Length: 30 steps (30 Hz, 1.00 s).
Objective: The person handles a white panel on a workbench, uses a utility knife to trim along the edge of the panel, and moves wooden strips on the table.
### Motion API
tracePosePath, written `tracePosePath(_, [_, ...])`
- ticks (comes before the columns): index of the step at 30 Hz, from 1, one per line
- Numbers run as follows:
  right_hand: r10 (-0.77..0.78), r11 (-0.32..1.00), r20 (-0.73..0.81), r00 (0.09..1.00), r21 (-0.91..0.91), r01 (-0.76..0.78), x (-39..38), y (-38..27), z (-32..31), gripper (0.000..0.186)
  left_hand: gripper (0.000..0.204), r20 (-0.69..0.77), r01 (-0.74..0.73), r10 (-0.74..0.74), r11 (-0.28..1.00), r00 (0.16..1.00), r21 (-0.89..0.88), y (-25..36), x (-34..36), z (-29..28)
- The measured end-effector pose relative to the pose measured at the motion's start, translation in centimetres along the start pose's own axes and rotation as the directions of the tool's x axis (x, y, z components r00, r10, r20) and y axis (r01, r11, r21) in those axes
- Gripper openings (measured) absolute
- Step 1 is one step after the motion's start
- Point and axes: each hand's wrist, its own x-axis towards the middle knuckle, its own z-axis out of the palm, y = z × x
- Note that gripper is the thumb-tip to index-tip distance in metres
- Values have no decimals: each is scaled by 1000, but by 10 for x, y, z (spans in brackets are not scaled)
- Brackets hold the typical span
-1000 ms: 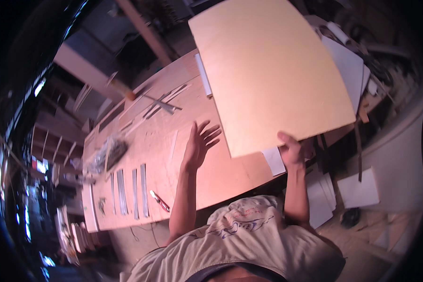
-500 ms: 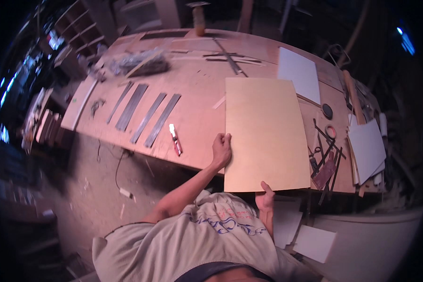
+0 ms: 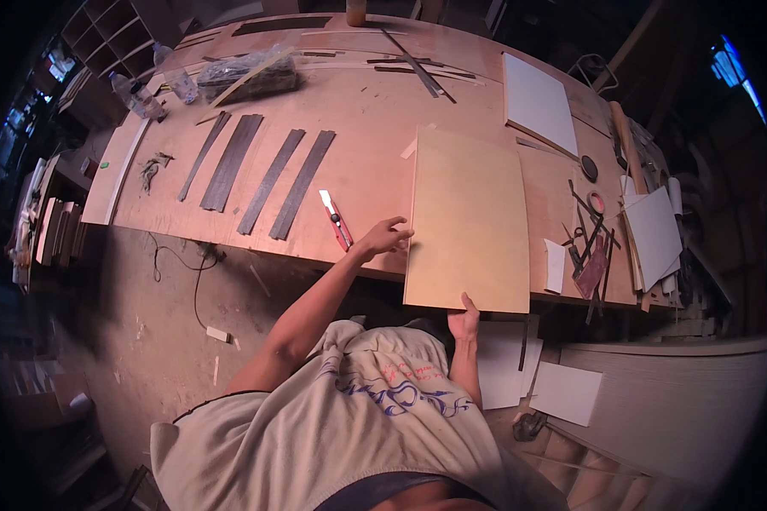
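Note:
A yellowish rectangular board (image 3: 469, 221) lies at a slight slant over the front edge of the workbench, its near end sticking out towards me. My right hand (image 3: 464, 324) grips that near edge, thumb on top and the other fingers hidden underneath. At the board's left edge is my left hand (image 3: 387, 238), its fingers stretched out and apart, the tips at or touching the edge. Just left of that hand, a red utility knife (image 3: 336, 220) rests on the bench. Several dark grey strips (image 3: 232, 163) lie further left.
The wooden workbench (image 3: 366, 170) also carries a plastic-wrapped bundle (image 3: 251, 75), bottles (image 3: 136, 95), a white panel (image 3: 539, 102), a tape roll (image 3: 596, 202), scissors (image 3: 577, 239) and white sheets (image 3: 654, 234) at the right. White panels (image 3: 568, 393) lean below, and a cable (image 3: 200, 289) crosses the floor.
The board has shifted slightly left and towards me in the view, uncovering a small white piece to its right. My left hand's curled fingers have opened out. The view has tilted.

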Motion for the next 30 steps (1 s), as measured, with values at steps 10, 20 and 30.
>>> tracePosePath(10, [158, 798, -274, 949, -531, -286, -12, -15, -11, 37, 42, -856, 119, 403, 880, 323, 459, -85, -135, -149])
tracePosePath(20, [604, 338, -280, 746, -758, -558, -35, -14, 23, 39, 55, -940, 354, 46, 919, 337, 172, -89, -92, -176])
tracePosePath(30, [493, 178, -239, 837, -914, -366, -42, 16, 30, 49, 44, -790, 385, 319, 738, 524, 554, -98, -60, -205])
